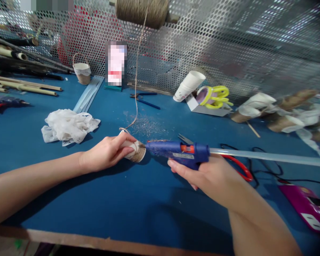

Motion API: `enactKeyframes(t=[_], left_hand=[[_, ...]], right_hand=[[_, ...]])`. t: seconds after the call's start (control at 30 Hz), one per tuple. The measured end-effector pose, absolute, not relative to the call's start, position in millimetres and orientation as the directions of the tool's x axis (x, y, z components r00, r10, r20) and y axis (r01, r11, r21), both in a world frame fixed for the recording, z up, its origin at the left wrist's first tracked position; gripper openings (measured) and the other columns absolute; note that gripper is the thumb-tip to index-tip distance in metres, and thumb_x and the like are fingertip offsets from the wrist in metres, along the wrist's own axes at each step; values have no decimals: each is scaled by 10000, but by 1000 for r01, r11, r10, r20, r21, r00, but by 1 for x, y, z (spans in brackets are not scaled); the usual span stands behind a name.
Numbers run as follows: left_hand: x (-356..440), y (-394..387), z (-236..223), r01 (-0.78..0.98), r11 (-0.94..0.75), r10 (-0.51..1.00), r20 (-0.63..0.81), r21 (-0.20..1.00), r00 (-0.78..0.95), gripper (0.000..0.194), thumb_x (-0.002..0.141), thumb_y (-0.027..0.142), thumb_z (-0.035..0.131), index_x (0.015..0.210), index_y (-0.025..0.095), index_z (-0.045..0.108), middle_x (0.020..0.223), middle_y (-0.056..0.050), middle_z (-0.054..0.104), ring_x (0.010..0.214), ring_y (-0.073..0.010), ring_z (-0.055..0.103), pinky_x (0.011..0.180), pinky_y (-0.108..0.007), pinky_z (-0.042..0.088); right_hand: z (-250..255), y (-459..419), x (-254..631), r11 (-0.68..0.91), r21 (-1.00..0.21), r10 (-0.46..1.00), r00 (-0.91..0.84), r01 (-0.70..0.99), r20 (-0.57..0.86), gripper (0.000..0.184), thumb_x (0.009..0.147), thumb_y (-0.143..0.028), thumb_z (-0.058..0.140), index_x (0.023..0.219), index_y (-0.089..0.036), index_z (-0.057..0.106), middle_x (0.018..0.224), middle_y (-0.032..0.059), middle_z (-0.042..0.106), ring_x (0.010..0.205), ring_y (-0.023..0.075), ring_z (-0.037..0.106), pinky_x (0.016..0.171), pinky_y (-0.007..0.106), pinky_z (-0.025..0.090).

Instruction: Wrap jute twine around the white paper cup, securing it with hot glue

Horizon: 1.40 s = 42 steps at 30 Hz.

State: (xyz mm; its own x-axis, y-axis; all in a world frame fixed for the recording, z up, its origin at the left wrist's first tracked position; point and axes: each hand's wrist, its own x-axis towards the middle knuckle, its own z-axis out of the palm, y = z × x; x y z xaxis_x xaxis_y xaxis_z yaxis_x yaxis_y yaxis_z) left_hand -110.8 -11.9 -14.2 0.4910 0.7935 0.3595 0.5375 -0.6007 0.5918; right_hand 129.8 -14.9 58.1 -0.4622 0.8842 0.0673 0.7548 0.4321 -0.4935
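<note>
My left hand (106, 151) is closed round a small paper cup (134, 151) lying on its side on the blue table (101, 199); brown twine is wound round the cup's end. My right hand (202, 176) grips a blue glue gun (180, 151), its nozzle touching the twine-wrapped end of the cup. A clear glue stick (269, 156) sticks out of the gun's back to the right. A strand of twine (137, 78) runs from the cup up to a big spool (142, 12) at the top.
A crumpled white lace cloth (68, 126) lies at left, wooden sticks (24, 85) behind it. Stacked paper cups (188, 85), yellow-handled scissors (216, 96) and finished twine cups (282, 113) lie at right. Red-handled scissors (240, 167) and a magenta object (305, 206) lie beside my right arm. Perforated metal mesh (229, 42) backs the table.
</note>
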Motion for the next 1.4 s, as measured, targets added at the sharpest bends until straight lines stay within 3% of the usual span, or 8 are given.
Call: enactKeyframes(t=[0.17,0.4,0.87,1.03,1.17,1.4], left_hand=[[-111,-13,-14,545,-606,790,364,579,493,202,921,243,368,1053,129,471,923,-94,670,793,-169,672,670,-263,524],[-111,-13,-14,559,-624,779,376,546,502,204,918,233,373,1058,124,474,924,-102,675,795,-174,678,675,-266,534],[-111,-13,-16,545,-636,768,386,546,510,193,918,240,372,1050,136,468,938,-100,675,802,-166,678,684,-253,534],[-111,-12,-18,522,-663,747,426,537,510,191,919,232,372,1047,129,468,900,-95,672,776,-164,674,666,-251,532],[-111,-12,-18,536,-657,752,412,530,515,191,919,228,375,1051,127,469,929,-111,670,780,-166,674,671,-256,533],[-111,-12,-17,526,-668,743,426,526,516,183,924,239,372,1032,131,474,904,-99,671,784,-155,677,674,-237,535]], right_hand=[[57,-13,130,349,-572,900,-435,742,-14,357,793,-422,534,473,-270,496,435,-26,581,518,191,624,480,299,483],[58,-10,129,251,-617,911,-397,746,-110,281,791,-395,550,548,-254,539,330,-74,467,331,125,472,391,267,388],[59,-10,129,226,-639,909,-396,735,-133,281,785,-404,547,556,-241,537,325,-83,443,318,108,450,378,237,398],[60,-14,131,217,-638,906,-395,739,-150,206,773,-394,569,636,-240,564,423,-61,546,410,126,541,409,228,435],[60,-11,130,176,-655,903,-386,735,-191,269,784,-414,541,588,-230,530,351,-74,451,339,110,466,373,229,410],[56,-3,129,120,-659,907,-351,743,-232,287,773,-446,542,603,-215,524,361,-65,452,371,121,493,419,241,419]])
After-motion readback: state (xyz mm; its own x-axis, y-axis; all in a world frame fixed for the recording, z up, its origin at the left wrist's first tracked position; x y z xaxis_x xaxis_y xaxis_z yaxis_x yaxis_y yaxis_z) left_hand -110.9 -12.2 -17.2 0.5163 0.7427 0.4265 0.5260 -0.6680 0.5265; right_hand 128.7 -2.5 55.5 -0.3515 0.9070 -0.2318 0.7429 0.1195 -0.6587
